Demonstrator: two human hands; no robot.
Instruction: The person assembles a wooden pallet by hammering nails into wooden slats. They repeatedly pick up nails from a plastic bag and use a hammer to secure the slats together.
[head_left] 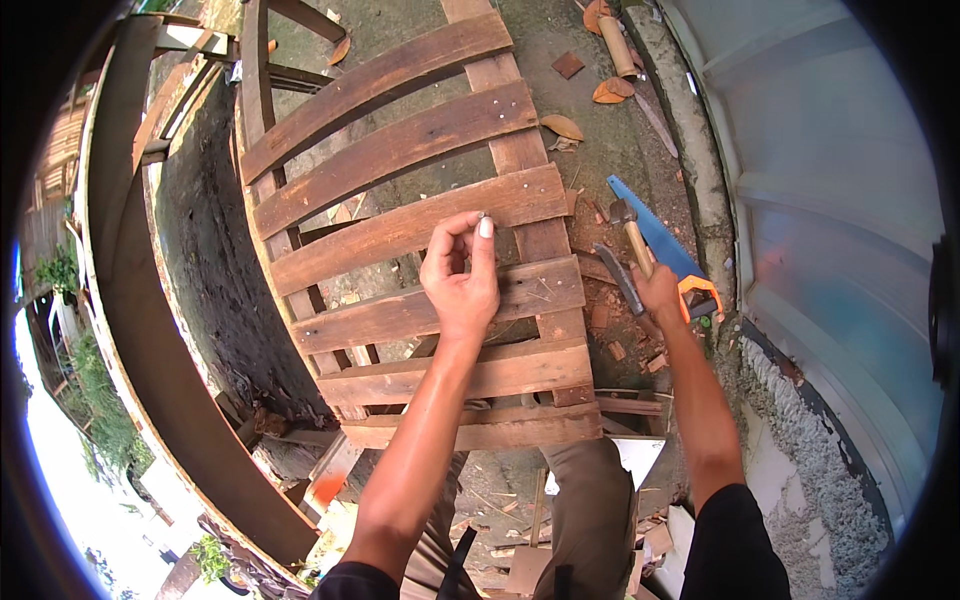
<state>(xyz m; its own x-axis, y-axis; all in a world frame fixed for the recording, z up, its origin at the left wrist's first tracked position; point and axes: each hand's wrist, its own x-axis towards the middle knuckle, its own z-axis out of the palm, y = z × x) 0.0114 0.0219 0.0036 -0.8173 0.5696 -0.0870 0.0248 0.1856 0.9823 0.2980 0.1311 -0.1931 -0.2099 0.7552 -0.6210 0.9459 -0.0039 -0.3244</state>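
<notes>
The left hand [462,275] pinches a tiny nail-like piece [484,215] above the slatted wooden panel [380,234], inside its right edge. Beyond that edge, the right hand [657,290] grips a hammer [637,244] beside a handsaw [668,243]; littered ground [605,135] leaves a narrow strip before the concrete kerb [692,130].

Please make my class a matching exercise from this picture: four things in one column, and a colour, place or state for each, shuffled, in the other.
Column one
1. Hammer
2. Saw
3. Pallet
4. Left hand

Column two
A. Brown, made of wooden slats
B. Pinching a small dark thing
C. Gripped in the right hand
D. Blue blade, orange handle

Right pairs: 1-C, 2-D, 3-A, 4-B
</notes>
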